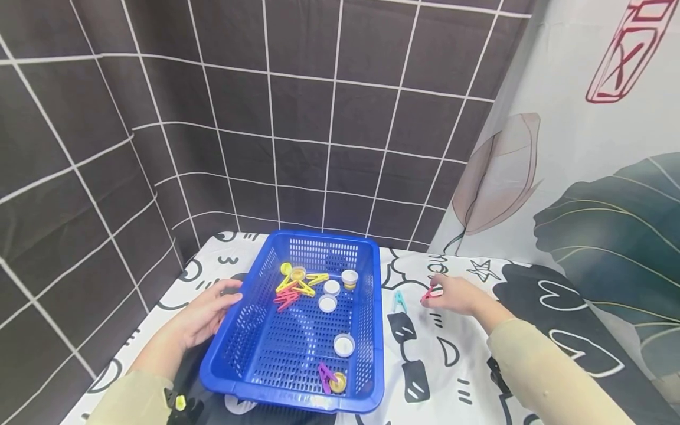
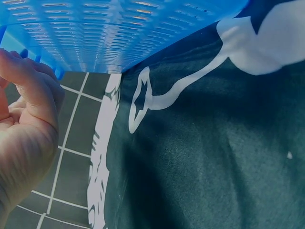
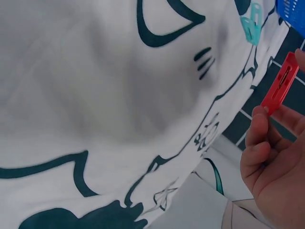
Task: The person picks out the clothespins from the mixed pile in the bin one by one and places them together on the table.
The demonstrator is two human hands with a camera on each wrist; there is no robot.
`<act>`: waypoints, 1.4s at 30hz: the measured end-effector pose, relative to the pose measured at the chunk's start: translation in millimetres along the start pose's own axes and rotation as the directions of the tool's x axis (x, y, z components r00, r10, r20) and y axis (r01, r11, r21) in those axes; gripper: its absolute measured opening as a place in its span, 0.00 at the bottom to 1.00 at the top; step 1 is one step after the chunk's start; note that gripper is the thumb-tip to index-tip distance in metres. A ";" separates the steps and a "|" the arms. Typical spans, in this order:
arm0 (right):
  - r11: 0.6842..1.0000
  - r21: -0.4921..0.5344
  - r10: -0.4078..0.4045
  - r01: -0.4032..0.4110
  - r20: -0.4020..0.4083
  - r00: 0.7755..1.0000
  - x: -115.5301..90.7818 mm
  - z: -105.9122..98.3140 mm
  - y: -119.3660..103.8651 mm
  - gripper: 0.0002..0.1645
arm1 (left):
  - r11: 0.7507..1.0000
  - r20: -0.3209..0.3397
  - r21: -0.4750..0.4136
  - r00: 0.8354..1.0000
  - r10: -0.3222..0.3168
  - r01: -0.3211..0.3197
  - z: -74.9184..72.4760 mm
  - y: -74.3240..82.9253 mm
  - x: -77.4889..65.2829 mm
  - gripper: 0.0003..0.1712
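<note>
My right hand [image 1: 455, 295] pinches a red clothespin [image 3: 280, 85] between thumb and fingers, over the cloth right of the blue plastic basket [image 1: 379, 330]. A light-blue clothespin [image 1: 400, 301] lies on the cloth between that hand and the basket. At the basket's left side, my left hand [image 1: 204, 310] holds the rim with curled fingers; the left wrist view shows the fingers [image 2: 40, 90] against the basket wall. Inside the basket are red clothespins [image 1: 287, 298], several yellow clothespins [image 1: 304, 288], a purple clothespin [image 1: 325, 378] and several round caps [image 1: 344, 345].
A black-and-white patterned cloth [image 1: 451, 378] covers the table under the basket. Dark gridded fabric [image 1: 303, 106] hangs behind and at the left. A pale curtain with leaf prints [image 1: 563, 136] hangs at the right.
</note>
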State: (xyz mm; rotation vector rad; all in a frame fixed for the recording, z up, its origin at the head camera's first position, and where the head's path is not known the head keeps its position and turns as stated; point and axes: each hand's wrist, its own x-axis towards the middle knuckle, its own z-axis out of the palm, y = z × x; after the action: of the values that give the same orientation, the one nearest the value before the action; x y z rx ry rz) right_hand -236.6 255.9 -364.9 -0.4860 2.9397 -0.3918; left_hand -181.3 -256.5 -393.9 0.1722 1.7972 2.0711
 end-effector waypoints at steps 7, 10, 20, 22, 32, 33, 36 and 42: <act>0.997 0.023 0.069 -0.069 -0.017 0.997 -2.3 9.7 0.1 0.34 | 1.000 0.002 0.002 1.000 0.005 -0.005 0.4 0.4 -0.1 0.19; 0.996 0.026 0.091 -0.090 -0.038 0.995 -2.7 13.5 1.4 0.32 | 1.000 0.004 -0.003 1.000 0.006 -0.006 1.0 1.0 -0.5 0.20; 0.978 0.082 0.197 -0.192 -0.064 0.978 -2.4 30.3 5.4 0.37 | 1.000 0.004 -0.022 1.000 0.012 -0.012 3.0 1.7 -0.8 0.19; 0.973 0.090 0.217 -0.211 -0.063 0.974 -3.0 35.0 6.8 0.40 | 1.000 0.003 -0.022 1.000 0.009 -0.009 3.2 1.5 -0.7 0.20; 0.954 0.111 0.288 -0.279 -0.075 0.955 -2.0 47.3 9.3 0.40 | 1.000 -0.001 -0.021 1.000 0.016 -0.016 1.7 -0.2 -0.5 0.18; 0.952 0.108 0.297 -0.288 -0.078 0.952 -1.9 47.9 9.4 0.40 | 1.000 -0.001 -0.021 1.000 0.017 -0.017 1.8 -0.3 -0.5 0.18; 0.943 0.107 0.325 -0.316 -0.081 0.942 -2.4 50.4 9.6 0.38 | 1.000 0.002 -0.020 1.000 0.018 -0.018 2.0 -0.5 -0.3 0.17; 0.933 0.112 0.352 -0.342 -0.080 0.933 -1.8 55.3 9.5 0.37 | 1.000 0.009 -0.019 1.000 0.022 -0.021 1.2 -0.2 -0.7 0.17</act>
State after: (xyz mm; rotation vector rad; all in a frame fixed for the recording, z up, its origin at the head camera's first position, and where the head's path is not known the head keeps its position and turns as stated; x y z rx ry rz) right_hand -228.1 252.4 -420.3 0.0727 2.9969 -0.5204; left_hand -180.2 -255.6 -393.8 0.1963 1.7778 2.0976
